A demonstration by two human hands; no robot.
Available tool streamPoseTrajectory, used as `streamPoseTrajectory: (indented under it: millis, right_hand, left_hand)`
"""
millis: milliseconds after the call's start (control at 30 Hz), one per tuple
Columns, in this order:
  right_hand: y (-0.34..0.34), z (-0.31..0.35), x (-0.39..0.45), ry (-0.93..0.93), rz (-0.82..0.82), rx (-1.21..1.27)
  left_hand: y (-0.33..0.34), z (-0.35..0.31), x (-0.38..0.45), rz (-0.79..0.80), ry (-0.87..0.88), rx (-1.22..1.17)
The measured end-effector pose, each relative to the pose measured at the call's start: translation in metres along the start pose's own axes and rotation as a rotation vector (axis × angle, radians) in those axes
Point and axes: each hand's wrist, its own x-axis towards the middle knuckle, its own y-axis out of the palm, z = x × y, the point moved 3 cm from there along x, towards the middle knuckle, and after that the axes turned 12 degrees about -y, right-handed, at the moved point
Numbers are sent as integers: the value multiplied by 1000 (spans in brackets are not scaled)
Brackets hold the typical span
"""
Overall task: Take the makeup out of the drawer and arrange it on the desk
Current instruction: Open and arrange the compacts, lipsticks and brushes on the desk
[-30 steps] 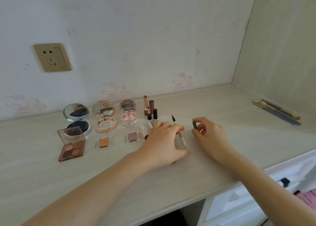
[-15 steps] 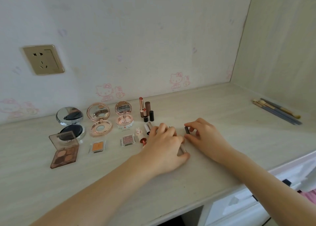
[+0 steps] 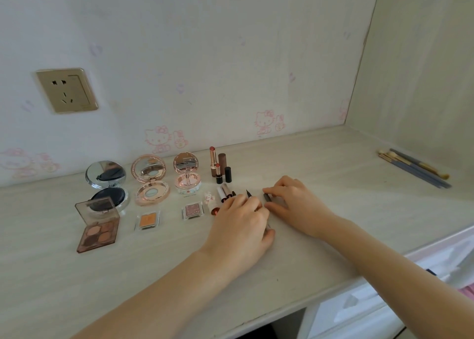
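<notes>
The left hand (image 3: 239, 222) lies knuckles-up on the desk (image 3: 333, 189), fingers curled around an eyeliner pen (image 3: 249, 194) whose dark tip projects beyond the fingertips. The right hand (image 3: 295, 202) pinches the pen's small dark cap (image 3: 267, 197) between thumb and forefinger, just beside the tip. Open compacts (image 3: 151, 179), eyeshadow pans (image 3: 148, 220) and lipsticks (image 3: 218, 169) stand in rows to the left; makeup brushes (image 3: 415, 168) lie well apart at right.

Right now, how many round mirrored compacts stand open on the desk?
3, in a row near the wall: a silver and black compact at left, a rose-gold compact in the middle, a pale floral compact at right. None seem hidden.
</notes>
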Motion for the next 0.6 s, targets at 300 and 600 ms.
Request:
streamPoseTrajectory:
  millis: [300,600]
  right_hand:
    - [4,4,8,-63,25,-25]
    - [-2,0,2,-26,-26,46]
  left_hand:
    - [3,5,2,-19,-62,-11]
    - [3,7,4,2,-85,-31]
